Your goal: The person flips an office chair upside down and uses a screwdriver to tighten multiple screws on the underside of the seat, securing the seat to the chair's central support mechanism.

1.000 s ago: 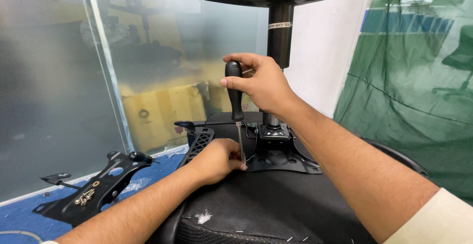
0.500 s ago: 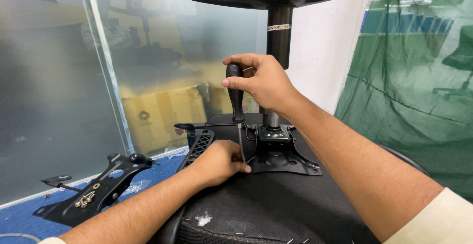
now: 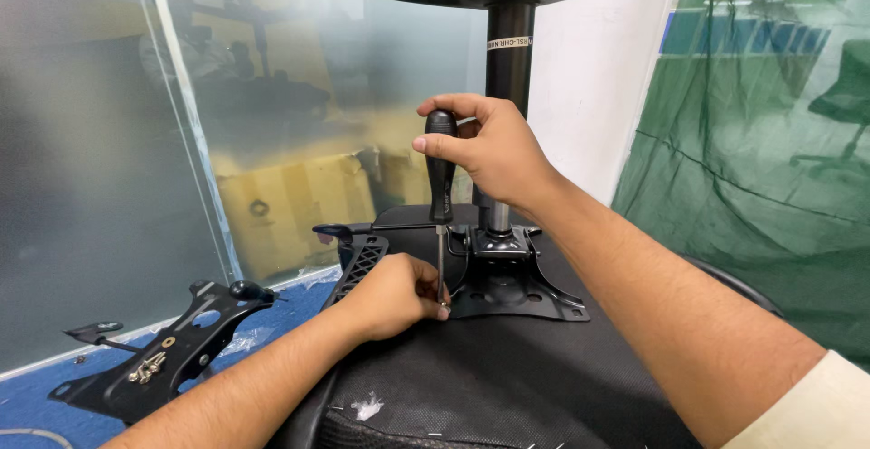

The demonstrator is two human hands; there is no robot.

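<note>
A view down a person's two bare arms over the black fabric underside of an upturned office chair seat (image 3: 507, 376), which fills the lower centre of the frame. The right hand (image 3: 489, 154), at centre, is wrapped closed around the black handle of an upright screwdriver (image 3: 440, 186). Its thin shaft runs down to the left hand (image 3: 391, 295), whose fingertips pinch closed at the tip, just beside the black metal mounting plate (image 3: 507, 290) with its upright column. Driving well likely means keeping the shaft vertical, pressing straight down and steadying the tip. At lower left, a second black metal bracket (image 3: 159, 354) lies on the blue floor, holding loose screws.
</note>
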